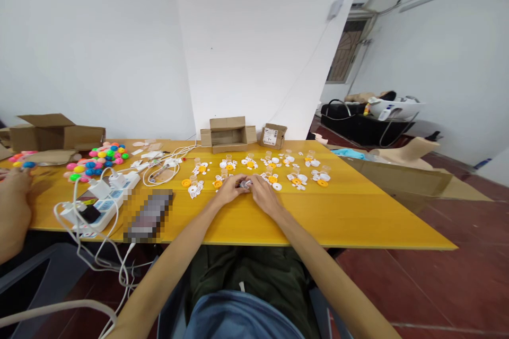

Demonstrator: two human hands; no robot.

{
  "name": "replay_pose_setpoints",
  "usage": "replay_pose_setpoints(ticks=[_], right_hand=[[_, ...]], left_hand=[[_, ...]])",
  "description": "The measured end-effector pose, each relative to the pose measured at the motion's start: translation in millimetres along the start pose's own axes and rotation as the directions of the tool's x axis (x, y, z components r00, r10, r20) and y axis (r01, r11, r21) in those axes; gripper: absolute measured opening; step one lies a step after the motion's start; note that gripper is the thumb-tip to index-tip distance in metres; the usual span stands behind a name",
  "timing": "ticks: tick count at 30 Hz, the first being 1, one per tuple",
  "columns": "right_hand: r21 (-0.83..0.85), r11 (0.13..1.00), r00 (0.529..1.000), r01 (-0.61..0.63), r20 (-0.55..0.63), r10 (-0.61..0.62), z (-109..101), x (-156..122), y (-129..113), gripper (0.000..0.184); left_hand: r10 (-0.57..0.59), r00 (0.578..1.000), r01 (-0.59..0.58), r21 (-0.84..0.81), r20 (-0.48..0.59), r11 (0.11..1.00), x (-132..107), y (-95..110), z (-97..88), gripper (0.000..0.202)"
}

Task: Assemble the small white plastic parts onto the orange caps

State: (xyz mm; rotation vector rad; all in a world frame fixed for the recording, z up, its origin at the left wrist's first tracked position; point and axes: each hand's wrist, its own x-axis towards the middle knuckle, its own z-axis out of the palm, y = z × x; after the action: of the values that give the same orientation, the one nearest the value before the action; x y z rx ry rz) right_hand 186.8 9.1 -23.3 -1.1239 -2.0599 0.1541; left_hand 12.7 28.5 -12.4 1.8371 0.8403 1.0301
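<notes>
My left hand [229, 190] and my right hand [264, 192] meet over the middle of the yellow table. Between their fingers is a small, roundish, clear container [246, 184] with white bits showing; the fingers cover most of it. Both hands are closed round it. Beyond and beside them lie several small groups of parts. These include clear cups [228, 159], orange ring-like lids [322, 183], white discs [277, 187] and little white pieces with reddish marks [194, 194]. One orange lid [217, 184] lies just left of my left hand.
Left of me are a phone [150, 214], a white power strip [105, 204] with chargers and looping cables, and colourful balls [93, 167]. Open cardboard boxes [228, 137] stand at the back. Another person's hand [14, 206] is at the far left. The table's right edge [389, 196] slants forward.
</notes>
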Motion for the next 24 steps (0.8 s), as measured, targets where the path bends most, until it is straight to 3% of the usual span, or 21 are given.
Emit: replay_pose_setpoints(ticks=[7, 15, 24], right_hand=[[0.063, 0.998, 0.998, -0.002, -0.063, 0.006, 0, 1, 0, 0.023], [0.106, 0.994, 0.982, -0.009, -0.189, 0.029, -5, 1, -4, 0.025], [0.17, 0.985, 0.971, -0.02, -0.234, 0.059, -1, 3, -2, 0.024]], left_hand=[[0.011, 1.0, -0.011, 0.049, -0.008, 0.999, 1, -3, 0.6, 0.027], [0.081, 0.995, -0.057, 0.349, -0.053, 0.935, -1, 3, -0.9, 0.018], [0.079, 0.996, -0.057, 0.393, -0.041, 0.918, -3, 8, -1.3, 0.02]])
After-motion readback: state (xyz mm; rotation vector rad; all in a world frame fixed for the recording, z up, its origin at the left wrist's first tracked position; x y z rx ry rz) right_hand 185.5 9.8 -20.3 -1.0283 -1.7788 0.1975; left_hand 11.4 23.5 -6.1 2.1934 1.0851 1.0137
